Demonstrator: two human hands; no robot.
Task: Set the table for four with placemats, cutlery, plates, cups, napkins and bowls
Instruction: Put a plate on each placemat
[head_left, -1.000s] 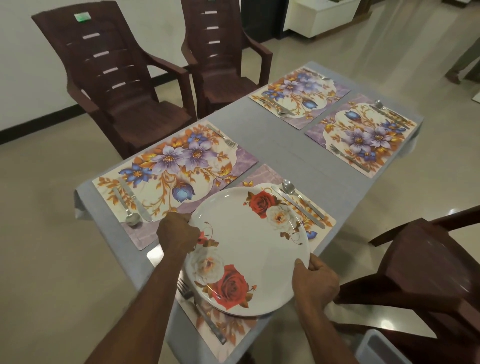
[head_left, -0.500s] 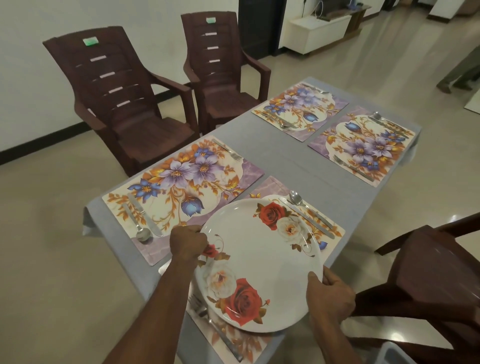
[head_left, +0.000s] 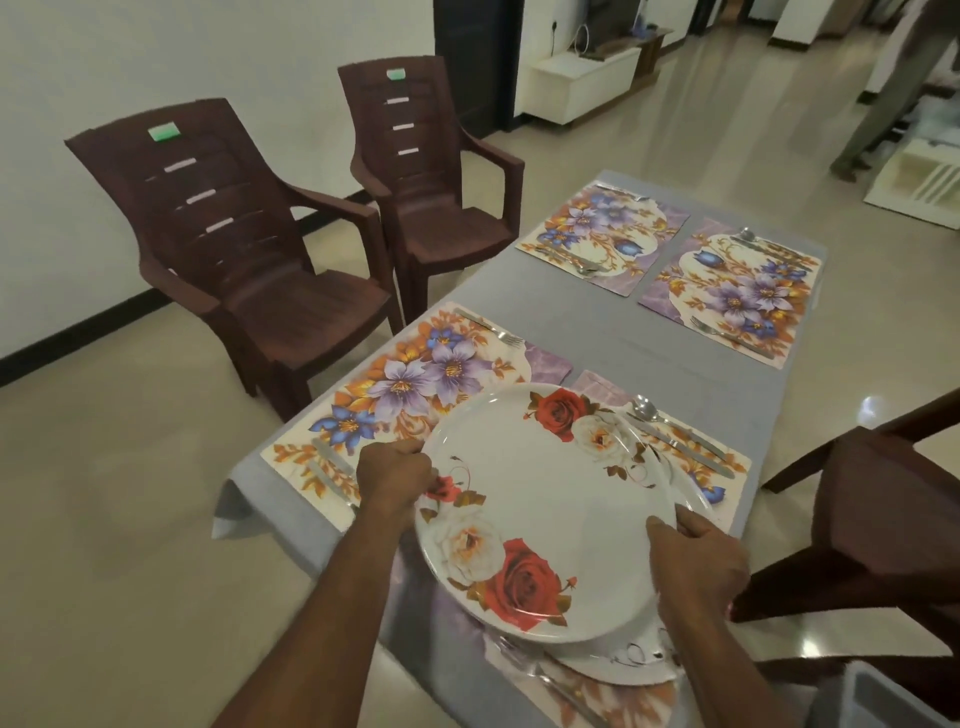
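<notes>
We grip the rose plate (head_left: 545, 514) by opposite rims, left hand (head_left: 393, 475) and right hand (head_left: 698, 564), above the near placemat (head_left: 727, 462), where lowering carelessly could knock the knife (head_left: 680, 444) askew.

Long desk (head_left: 613, 332) with a grey cloth. Four flowery placemats right on it: one near left (head_left: 415, 384), one near right (head_left: 696, 457), one far left (head_left: 602, 236), one far right (head_left: 737, 296). Forks, knives and spoons on the mats.

Four placemats (head_left: 732, 291) lie on the table (head_left: 597, 332), chairs (head_left: 228, 249) left.
</notes>
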